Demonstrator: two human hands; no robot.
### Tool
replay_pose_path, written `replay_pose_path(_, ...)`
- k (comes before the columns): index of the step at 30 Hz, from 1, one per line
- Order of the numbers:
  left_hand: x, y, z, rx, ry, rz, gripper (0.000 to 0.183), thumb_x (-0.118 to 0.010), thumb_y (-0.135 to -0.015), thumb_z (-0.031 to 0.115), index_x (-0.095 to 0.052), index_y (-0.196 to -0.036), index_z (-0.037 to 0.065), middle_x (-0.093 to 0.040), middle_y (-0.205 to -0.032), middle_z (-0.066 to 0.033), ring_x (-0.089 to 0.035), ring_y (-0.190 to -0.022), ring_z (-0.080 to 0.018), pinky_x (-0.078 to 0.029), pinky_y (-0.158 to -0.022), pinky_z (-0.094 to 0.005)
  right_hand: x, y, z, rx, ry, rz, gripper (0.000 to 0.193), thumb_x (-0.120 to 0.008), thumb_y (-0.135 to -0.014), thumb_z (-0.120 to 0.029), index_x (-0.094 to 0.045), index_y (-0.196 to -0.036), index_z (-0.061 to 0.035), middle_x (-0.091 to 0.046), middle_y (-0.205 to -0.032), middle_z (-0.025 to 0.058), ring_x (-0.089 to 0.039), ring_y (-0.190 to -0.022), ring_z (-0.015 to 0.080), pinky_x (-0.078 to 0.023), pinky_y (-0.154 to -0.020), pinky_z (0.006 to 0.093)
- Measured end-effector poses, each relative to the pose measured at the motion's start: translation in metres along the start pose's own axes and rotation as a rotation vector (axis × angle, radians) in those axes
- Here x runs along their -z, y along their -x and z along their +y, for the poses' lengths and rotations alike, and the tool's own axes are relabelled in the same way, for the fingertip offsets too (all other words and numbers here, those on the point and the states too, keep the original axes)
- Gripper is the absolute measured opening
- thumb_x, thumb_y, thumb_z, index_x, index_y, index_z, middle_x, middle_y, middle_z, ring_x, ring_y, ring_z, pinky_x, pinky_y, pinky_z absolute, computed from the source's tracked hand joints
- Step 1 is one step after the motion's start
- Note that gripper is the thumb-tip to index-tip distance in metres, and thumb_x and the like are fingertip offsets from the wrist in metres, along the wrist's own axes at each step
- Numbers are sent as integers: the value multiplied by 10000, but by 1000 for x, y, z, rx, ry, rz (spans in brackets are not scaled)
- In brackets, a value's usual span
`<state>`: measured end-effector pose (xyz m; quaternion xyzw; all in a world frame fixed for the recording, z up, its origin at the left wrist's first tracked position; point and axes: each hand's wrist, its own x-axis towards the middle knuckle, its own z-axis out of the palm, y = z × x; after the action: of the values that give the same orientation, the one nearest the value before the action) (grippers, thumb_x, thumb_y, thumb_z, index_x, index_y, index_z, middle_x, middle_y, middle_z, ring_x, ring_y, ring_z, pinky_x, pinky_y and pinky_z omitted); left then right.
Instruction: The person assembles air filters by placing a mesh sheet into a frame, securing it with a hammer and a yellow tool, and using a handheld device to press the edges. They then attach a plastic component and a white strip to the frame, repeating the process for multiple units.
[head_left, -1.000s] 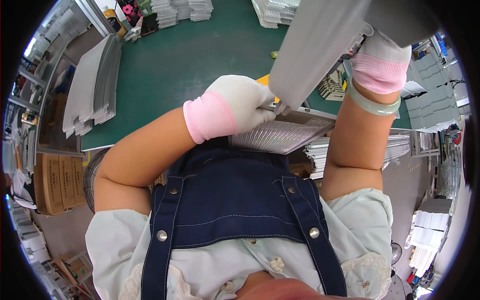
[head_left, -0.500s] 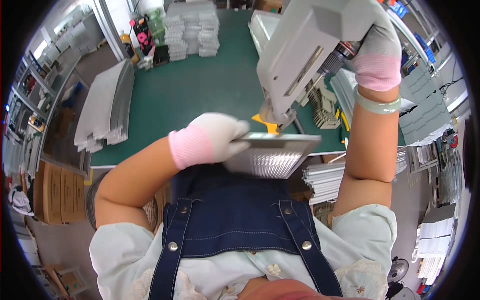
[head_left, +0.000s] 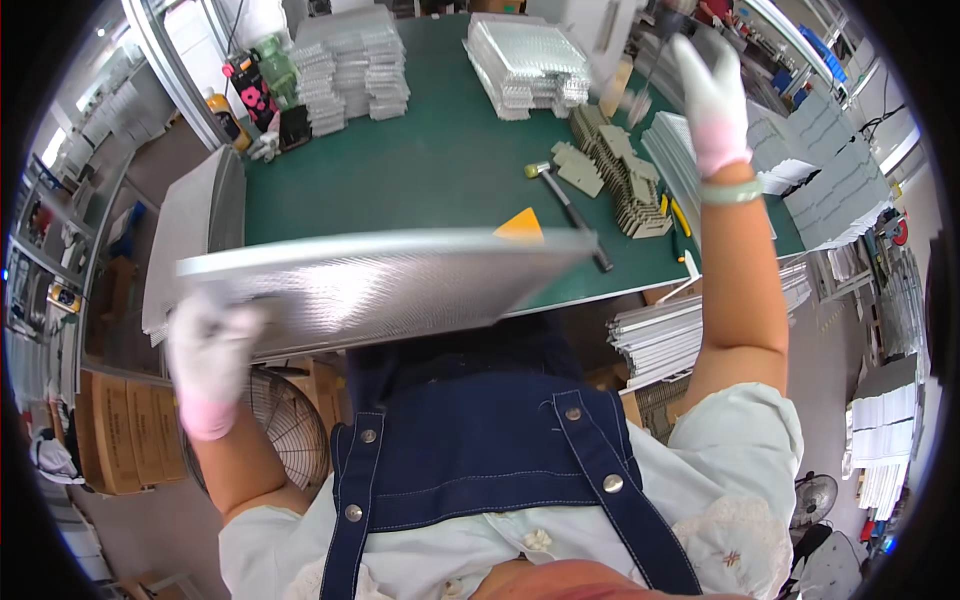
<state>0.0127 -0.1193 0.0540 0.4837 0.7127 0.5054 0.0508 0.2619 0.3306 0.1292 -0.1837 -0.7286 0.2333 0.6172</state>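
My left hand [head_left: 215,345], in a white glove with a pink cuff, grips the left end of a silver framed mesh panel [head_left: 400,290]. The panel is tilted at the bench's front edge and smeared by motion. Behind its upper rim shows the tip of an orange triangular piece [head_left: 521,225]. My right hand [head_left: 712,95], gloved alike, is raised at the back right with its fingers apart and nothing in them. Left of it, a pale grey machine tool [head_left: 605,35] is blurred and partly cut off by the top edge.
On the green bench [head_left: 420,170] lie a hammer [head_left: 570,210], a row of beige plates [head_left: 630,185] and yellow-handled pliers [head_left: 681,215]. Silver panels [head_left: 530,60] are stacked at the back; more stacks [head_left: 350,70] stand back left. A fan [head_left: 285,420] stands below the bench.
My right hand has let go of the grey machine tool, which has moved up and away. My left hand has drawn the panel to the left, bringing more of it into sight.
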Motion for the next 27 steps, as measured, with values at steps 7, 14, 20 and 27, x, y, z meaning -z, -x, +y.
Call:
replay_pose_path(7,-18,16,-74,239,-269,330,437,-806,-839,274,-544,-595,23,-508,-568,22,-407,-531,-103,-380,-514,-317,-9,183,127,-798,740,-986,523,-688,-821,-345,-574,-1130,61,-658,-1058,284,-655,-1011,397,-526,-847,435)
replay_pose_path(14,-54,3,-112,213,-193,249,271,-712,-866,192,-686,-1008,-37,-711,-826,-180,-694,-742,-299,-529,-677,-346,-73,119,63,-646,357,-847,339,-620,-869,-193,-514,-1091,39,-629,-742,167,-634,-566,262,-500,-547,390)
replay_pose_path(20,-54,5,-117,193,-172,241,287,-691,-874,201,-676,-1039,-34,-709,-837,-181,-690,-745,-302,-528,-684,-350,-105,51,21,-12,719,-966,351,-591,-922,-266,-533,-1151,-7,-663,-932,257,-648,-902,422,-495,-806,477)
replay_pose_path(27,-53,4,-104,211,-159,243,233,-696,-861,161,-678,-1004,-22,-690,-784,-161,-673,-705,-293,-522,-666,-337,-134,54,5,13,1073,-1024,318,-547,-937,-244,-509,-1177,-38,-674,-957,243,-653,-915,421,-501,-804,514)
